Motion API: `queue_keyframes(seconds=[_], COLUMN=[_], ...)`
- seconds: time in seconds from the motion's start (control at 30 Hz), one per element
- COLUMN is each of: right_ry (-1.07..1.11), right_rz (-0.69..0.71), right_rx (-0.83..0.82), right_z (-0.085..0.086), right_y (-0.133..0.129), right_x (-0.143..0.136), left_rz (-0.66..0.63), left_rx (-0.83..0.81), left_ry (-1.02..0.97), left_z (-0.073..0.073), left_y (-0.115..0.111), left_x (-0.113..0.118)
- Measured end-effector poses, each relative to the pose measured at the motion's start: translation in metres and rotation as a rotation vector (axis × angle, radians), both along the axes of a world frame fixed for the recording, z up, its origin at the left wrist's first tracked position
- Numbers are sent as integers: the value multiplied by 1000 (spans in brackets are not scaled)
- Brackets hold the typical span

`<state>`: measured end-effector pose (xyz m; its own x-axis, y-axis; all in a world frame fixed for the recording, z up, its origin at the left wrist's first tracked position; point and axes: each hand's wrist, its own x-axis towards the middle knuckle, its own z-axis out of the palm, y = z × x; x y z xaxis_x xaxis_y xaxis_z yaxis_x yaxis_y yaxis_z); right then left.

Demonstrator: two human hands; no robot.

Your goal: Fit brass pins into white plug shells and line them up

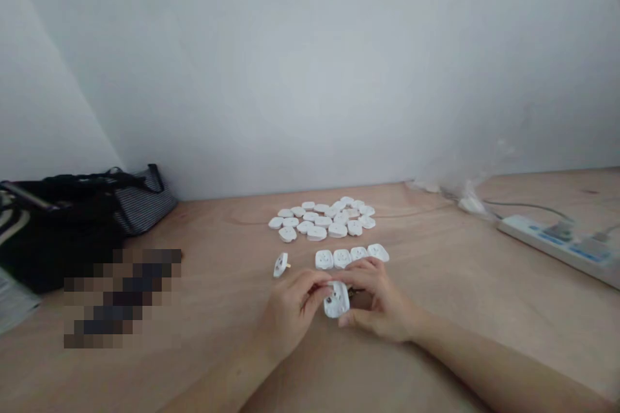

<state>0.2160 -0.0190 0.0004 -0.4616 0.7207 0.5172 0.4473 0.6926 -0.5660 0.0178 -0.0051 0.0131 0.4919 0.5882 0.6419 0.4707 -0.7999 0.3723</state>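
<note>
Just above the table in front of me is a white plug (337,301), its recessed inner face turned towards me and a brass-coloured pin showing behind it. My right hand (382,303) grips it from the right, thumb at the lower edge and fingers along the top. At its upper left, my left hand (298,306) is closed, thumb and fingertips pinched against the plug; whether they also hold a small part cannot be seen. Beyond my left hand, a second white plug (280,264) lies tipped on its side, with a brass-coloured pin sticking out to the right.
Behind my hands stands a row of several white plug pieces (324,259). A larger cluster of white pieces (322,222) lies nearer the wall. A white power strip (557,246) and clear plastic (472,197) are right; a black bag (72,226) and a blurred-out patch (128,297) are left.
</note>
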Motion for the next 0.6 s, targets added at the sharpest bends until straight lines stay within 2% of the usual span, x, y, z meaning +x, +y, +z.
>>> queue_keyframes(seconds=[0.13, 0.27, 0.43, 0.6], right_ry=[25, 31, 17, -37], right_rz=[-10, -27, -23, -158], right_rx=[33, 25, 20, -31], right_z=[-3, -6, -10, -9], right_y=[2, 4, 6, 8], right_x=[3, 4, -1, 9], left_rz=[40, -36, -65, -93], left_rx=[-35, -105, -106, -58], left_ry=[-53, 12, 53, 79], left_z=[3, 7, 0, -4], left_y=[-1, -2, 0, 3], left_x=[-2, -6, -11, -15])
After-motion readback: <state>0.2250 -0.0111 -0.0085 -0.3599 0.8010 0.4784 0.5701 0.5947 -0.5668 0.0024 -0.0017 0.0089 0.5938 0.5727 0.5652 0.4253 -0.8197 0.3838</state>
